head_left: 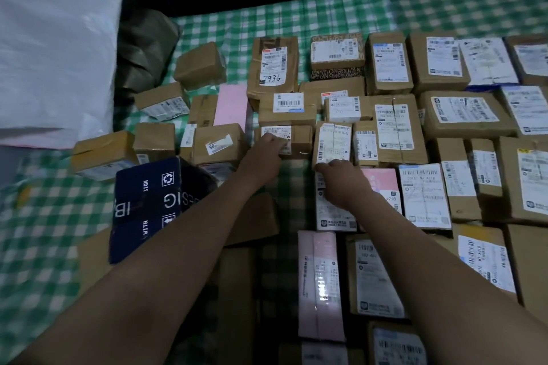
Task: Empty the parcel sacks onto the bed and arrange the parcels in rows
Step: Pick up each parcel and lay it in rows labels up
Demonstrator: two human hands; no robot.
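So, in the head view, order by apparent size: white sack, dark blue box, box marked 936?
1. white sack
2. dark blue box
3. box marked 936
Last two unsure: the second lies nearer the camera.

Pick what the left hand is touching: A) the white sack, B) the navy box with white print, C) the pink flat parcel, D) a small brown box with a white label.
D: the left hand lies on the label end of the small brown box in the middle of the bed, well clear of the other three.
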